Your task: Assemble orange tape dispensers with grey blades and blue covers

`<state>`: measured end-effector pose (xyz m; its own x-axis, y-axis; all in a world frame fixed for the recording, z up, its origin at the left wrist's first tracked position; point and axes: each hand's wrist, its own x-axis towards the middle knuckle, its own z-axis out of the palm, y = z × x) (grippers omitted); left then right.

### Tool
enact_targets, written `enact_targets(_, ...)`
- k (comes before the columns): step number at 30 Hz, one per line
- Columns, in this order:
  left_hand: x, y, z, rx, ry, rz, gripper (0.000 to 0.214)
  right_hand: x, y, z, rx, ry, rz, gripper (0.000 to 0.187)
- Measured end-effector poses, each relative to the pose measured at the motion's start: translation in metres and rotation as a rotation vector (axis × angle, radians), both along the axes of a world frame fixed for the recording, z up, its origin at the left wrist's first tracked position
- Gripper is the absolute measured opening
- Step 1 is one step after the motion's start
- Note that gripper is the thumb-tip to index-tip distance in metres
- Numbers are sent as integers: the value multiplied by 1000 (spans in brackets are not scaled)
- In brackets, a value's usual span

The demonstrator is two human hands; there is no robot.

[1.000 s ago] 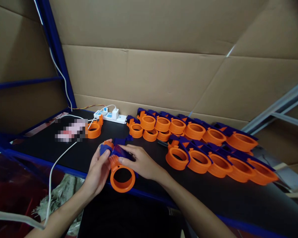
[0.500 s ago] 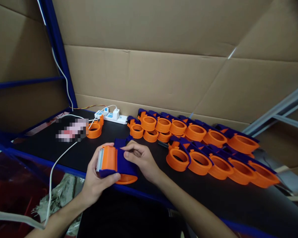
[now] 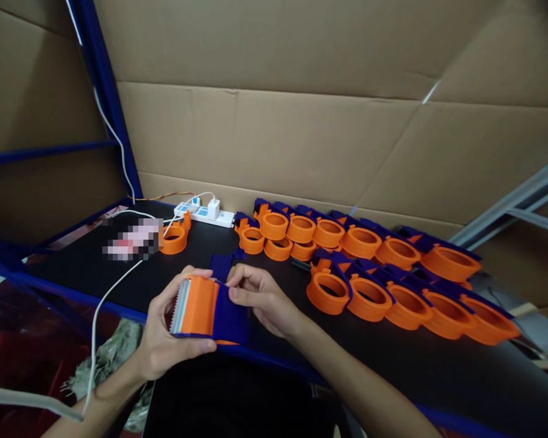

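In front of me is an orange and dark blue tape dispenser (image 3: 200, 307), tilted so that its serrated metal blade faces left. My left hand (image 3: 162, 337) is closed around the blade end, thumb along the near side and fingers over the far side. With thumb and fingertips pinched, my right hand (image 3: 265, 301) grips the upper edge of the dispenser's dark blue part. The dispenser's orange ring is mostly hidden underneath. Just beyond the hands a dark blue piece (image 3: 221, 267) shows; whether it joins the dispenser I cannot tell.
Several tape dispensers (image 3: 326, 292) stand in rows on the black tabletop (image 3: 274, 371) to the right, some stacked. An orange ring part (image 3: 173, 238) lies at the left, near a white power strip (image 3: 223, 219). A white cable (image 3: 101, 304) hangs over the front edge. Cardboard (image 3: 274, 134) walls the back.
The dispenser has tipped so its blade end faces me more and its orange ring is less visible. My left hand has shifted slightly left and down; my right hand stays at the blue part.
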<state>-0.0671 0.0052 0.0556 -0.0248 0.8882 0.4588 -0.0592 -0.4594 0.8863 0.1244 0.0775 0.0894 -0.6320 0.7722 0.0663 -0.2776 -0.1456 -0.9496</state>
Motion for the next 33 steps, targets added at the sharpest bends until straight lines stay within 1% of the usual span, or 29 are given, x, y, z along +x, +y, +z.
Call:
enact_targets(4,1,6,1,26,-27,-70,75,2,3,-2,-31,11,20,27)
enact_targets(11,1,9,3,-50,-70,-185,78,3,4,-4,-72,24,20,26)
enact_targets(16,-1,11,2,-69,-55,-198,79,3,7,-6,-80,27,46,27)
enact_targets(20,1,11,5,-58,-68,-239,73,5,7,-5,-68,35,63,26)
enact_targets(25,5,6,10,-21,-69,-200,73,5,7,-5,-27,23,75,27)
enact_targets(27,8,4,12,-55,-99,-185,73,4,8,-7,37,-3,39,26)
enact_targets(29,11,3,14,-139,-148,-153,73,4,9,-8,184,-80,-22,23)
enact_targets(30,13,4,13,-175,-185,-131,73,4,10,-7,290,-143,-57,20)
enact_targets(31,15,6,12,-188,-257,-80,72,5,9,-6,411,-214,-95,18)
enact_targets(33,16,12,7,-203,-380,7,69,7,7,-2,658,-354,-163,20)
